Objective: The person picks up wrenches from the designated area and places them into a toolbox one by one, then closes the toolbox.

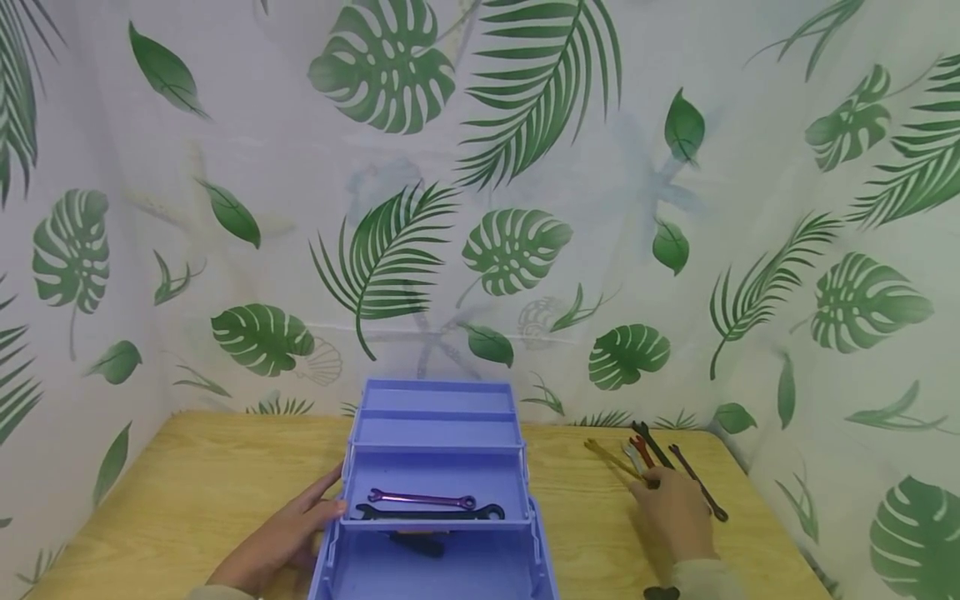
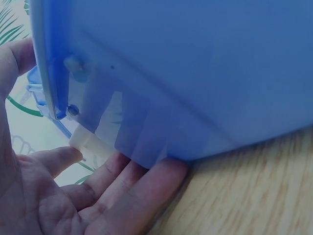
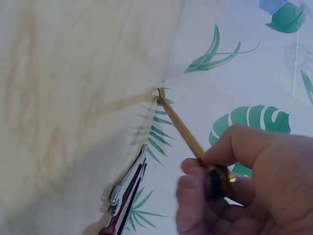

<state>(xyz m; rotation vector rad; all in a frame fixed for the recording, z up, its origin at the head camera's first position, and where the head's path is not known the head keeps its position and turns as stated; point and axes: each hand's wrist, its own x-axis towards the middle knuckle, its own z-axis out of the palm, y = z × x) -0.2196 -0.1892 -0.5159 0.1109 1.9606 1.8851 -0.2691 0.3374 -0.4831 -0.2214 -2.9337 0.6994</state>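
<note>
At the table (image 1: 592,533), the right hand (image 1: 675,512) pinches a gold wrench (image 3: 185,129) between fingers; the left hand (image 1: 288,533), fingers spread, touches the blue toolbox (image 1: 450,575).

Table (image 1: 195,500): yellowish wood grain, far right corner rounded.
Toolbox (image 1: 442,432): blue, opened out in steps, near the middle.
Right, toward the far edge: a black wrench (image 1: 654,446), a red wrench (image 1: 642,451) and a silver wrench (image 1: 633,457), bunched together.
Rightmost: a dark wrench (image 1: 697,481), lying aslant.

Leaf-printed walls (image 1: 285,125), perhaps hung sheeting, stand around a wood-grain table (image 1: 202,483).
</note>
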